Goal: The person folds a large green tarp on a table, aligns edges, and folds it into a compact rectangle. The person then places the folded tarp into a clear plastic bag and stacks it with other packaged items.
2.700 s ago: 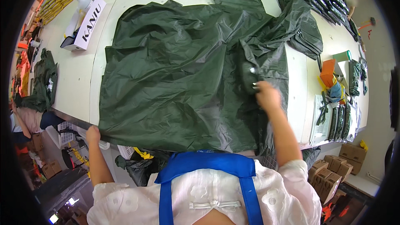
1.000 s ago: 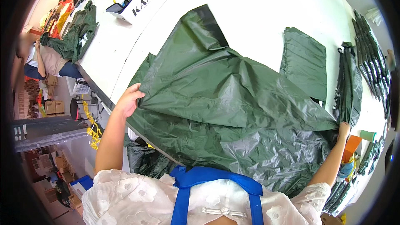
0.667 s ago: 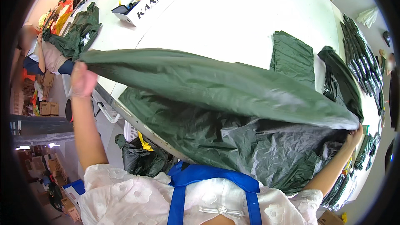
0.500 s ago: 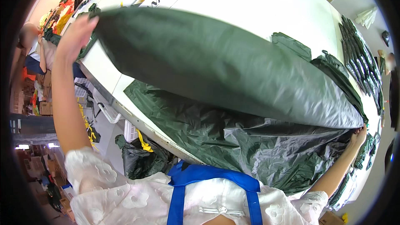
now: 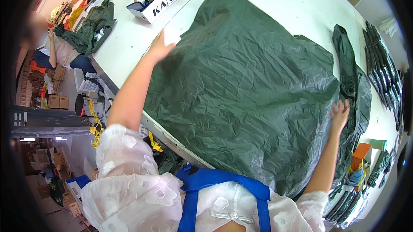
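Observation:
A large dark green piece of thin, shiny, creased fabric (image 5: pixel 245 81) lies spread over the white table (image 5: pixel 133 38) in front of me, reaching to the table's near edge. At its left edge is my left hand (image 5: pixel 161 49), open, thumb and fingers apart, with nothing in it. My right hand (image 5: pixel 340 113), also open with the fingers spread, is at the fabric's right edge. Just beyond the right hand lies a bunched dark green garment (image 5: pixel 346 60) with a long, sleeve-like part. Whether either palm presses on the fabric cannot be made out.
A white box (image 5: pixel 161 6) with a bottle in it stands at the far left of the table. Another person (image 5: pixel 64 53) sits at the left by crumpled green fabric (image 5: pixel 92 27). Flat dark packs (image 5: pixel 383 73) line the right side. An orange item (image 5: pixel 360 154) lies near right.
The fabric, raised and billowing between both hands before, now lies spread on the table. Both hands have let go of it. My left hand has come down and moved right.

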Demonstrator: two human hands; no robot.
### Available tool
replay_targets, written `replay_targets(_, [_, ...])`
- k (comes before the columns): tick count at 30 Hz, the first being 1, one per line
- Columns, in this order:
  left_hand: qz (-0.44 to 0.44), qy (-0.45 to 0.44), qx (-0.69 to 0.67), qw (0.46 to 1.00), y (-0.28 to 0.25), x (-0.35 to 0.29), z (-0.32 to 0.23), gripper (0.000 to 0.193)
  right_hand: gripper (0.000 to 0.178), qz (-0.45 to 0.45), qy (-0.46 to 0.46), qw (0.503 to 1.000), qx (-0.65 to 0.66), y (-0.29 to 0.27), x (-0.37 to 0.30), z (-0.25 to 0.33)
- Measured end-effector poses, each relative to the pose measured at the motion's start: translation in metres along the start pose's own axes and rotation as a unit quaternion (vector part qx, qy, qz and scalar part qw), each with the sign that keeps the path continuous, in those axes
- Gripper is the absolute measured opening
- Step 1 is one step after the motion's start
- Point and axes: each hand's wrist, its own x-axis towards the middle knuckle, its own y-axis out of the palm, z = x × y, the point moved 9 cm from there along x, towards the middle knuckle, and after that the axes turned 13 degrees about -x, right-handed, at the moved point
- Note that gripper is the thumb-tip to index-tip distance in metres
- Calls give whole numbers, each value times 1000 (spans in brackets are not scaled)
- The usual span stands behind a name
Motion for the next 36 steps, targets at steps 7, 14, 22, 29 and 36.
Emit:
replay_targets(7, [-104, -330, 82, 934, -31, -166, 260, 75, 37, 45, -175, 913, -366, 62, -182, -30])
replay_targets(14, [-86, -345, 112, 928, -82, -187, 244, 42, 48, 103, -80, 812, -569, 93, -233, -66])
replay_targets(22, [74, -2, 138, 988, 51, -171, 81, 67, 48, 140, -170, 791, -571, 125, -275, -44])
replay_targets(29, [28, 1, 145, 989, 93, -189, 57, 69, 26, -263, -148, 873, -384, -75, -229, -71])
replay_targets(36, [111, 109, 254, 955, 168, -242, -6, 65, 60, -335, 249, 764, -491, -284, -182, -162])
